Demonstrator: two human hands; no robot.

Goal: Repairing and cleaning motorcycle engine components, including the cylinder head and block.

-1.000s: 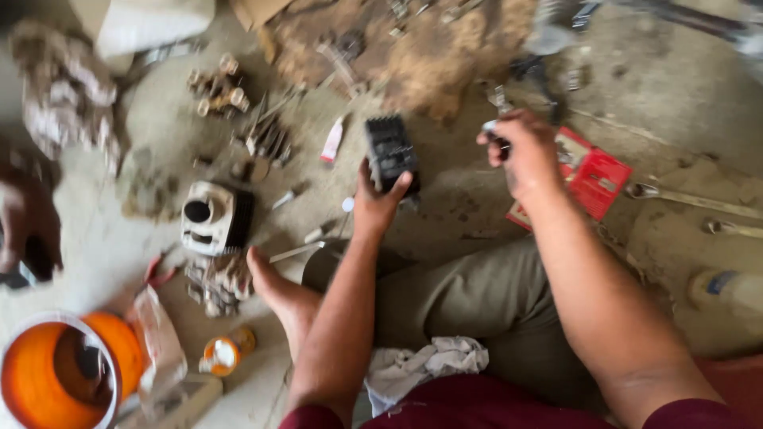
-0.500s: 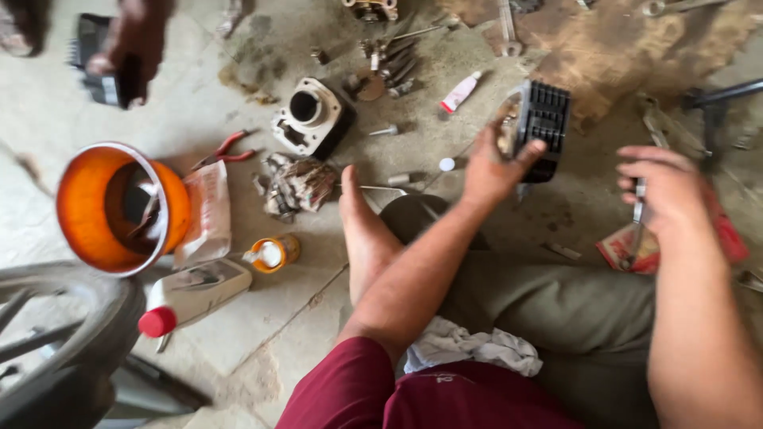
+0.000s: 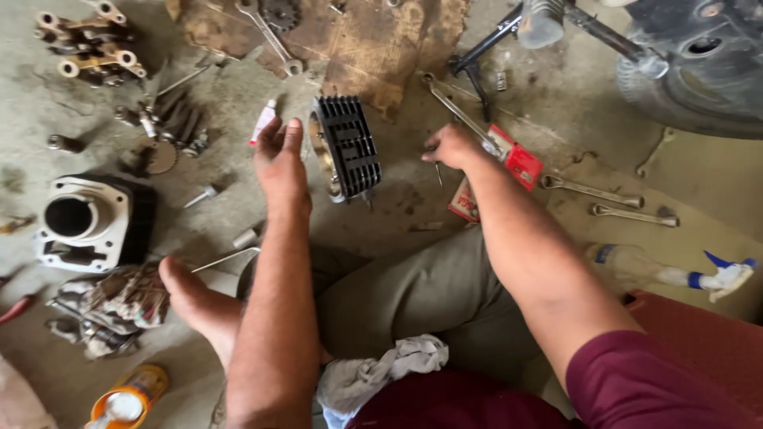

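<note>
1. Now our left hand (image 3: 280,159) is open, fingers loosely spread, holding nothing; it hovers just beside the black finned engine part (image 3: 347,148), which stands tilted on the floor (image 3: 238,103).
2. Our right hand (image 3: 451,146) is curled around a small thin tool whose tip points down toward the floor; we cannot tell what kind of tool it is.
3. Right behind that hand lies a red and white box (image 3: 515,167), with a long spanner (image 3: 457,111) across its top edge.
4. Beyond our left hand sit a small white tube (image 3: 263,121) and a cluster of bolts (image 3: 167,123).
5. Further left stands a grey engine cylinder (image 3: 89,221), with a dirty rag (image 3: 119,306) near our bare foot (image 3: 195,298).
6. Two more spanners (image 3: 612,200) lie well apart on the right.
</note>
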